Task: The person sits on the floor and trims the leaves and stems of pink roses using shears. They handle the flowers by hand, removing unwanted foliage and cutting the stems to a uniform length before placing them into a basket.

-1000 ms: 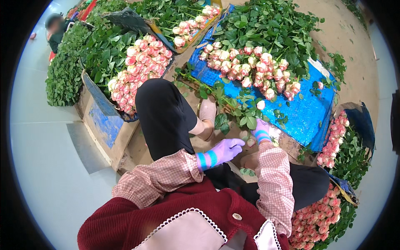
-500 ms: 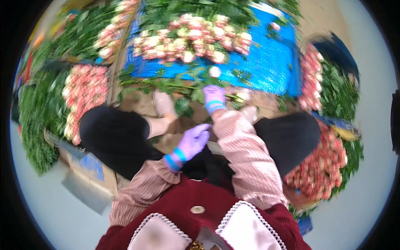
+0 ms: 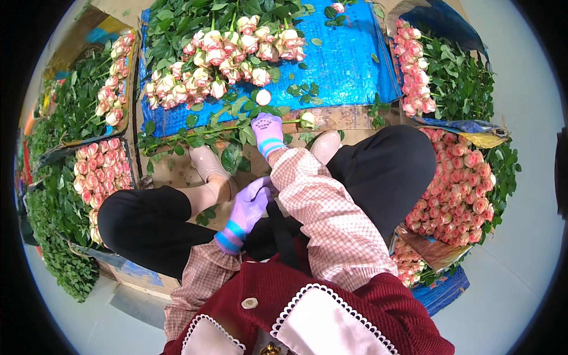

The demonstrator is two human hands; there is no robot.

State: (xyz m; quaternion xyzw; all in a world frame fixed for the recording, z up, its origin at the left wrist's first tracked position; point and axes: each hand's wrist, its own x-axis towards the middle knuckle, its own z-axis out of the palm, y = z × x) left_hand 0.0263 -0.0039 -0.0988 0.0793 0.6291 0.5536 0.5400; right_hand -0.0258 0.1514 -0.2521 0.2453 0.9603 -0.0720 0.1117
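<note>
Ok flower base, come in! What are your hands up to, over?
Right hand at the stem of a pale rose, grip hidden. Left hand by the right sleeve, nothing seen in it. Leafy stems close beside the right hand.

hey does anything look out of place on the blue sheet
Slightly: a lone pink-edged rose lies toward the far side of the blue sheet, apart from the main rose pile, and loose leaves are scattered there too.

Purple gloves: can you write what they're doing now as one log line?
right hand: over rose stem, grip unclear | left hand: near right sleeve, nothing visible in it | pink-white roses: on blue sheet
</note>
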